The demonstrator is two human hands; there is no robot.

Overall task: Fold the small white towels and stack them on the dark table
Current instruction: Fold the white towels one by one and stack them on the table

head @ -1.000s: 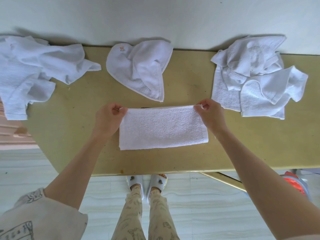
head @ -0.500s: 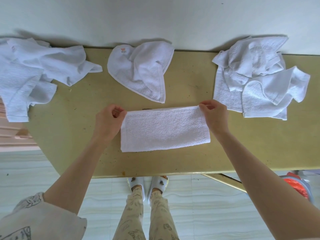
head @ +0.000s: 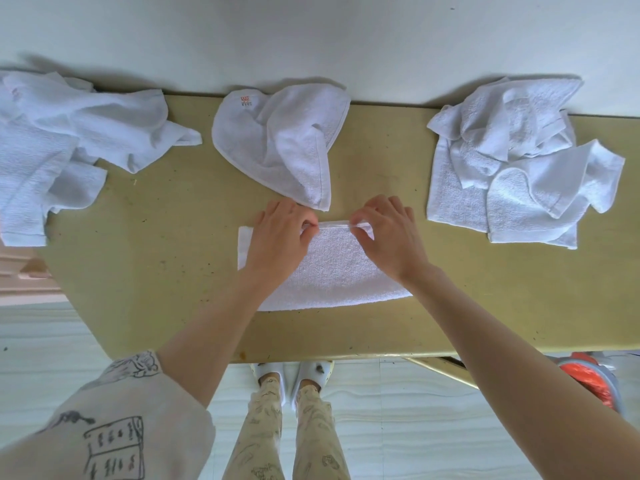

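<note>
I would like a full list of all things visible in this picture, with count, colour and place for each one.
folded towel: one, white, table centre near the front edge, folded in half, under both hands
crumpled towel: one, white with a small red label, behind the folded towel
left towel pile: several, exact count unclear, white, far left end of the table
right towel pile: several, exact count unclear, white, right end of the table
table: one, olive-yellow top, against a pale wall
red object: one, red-orange, on the floor at right, partly hidden
slippers: two, white, on the pale floor
left hand: pinches the folded towel's far edge
right hand: pinches the same edge
</note>
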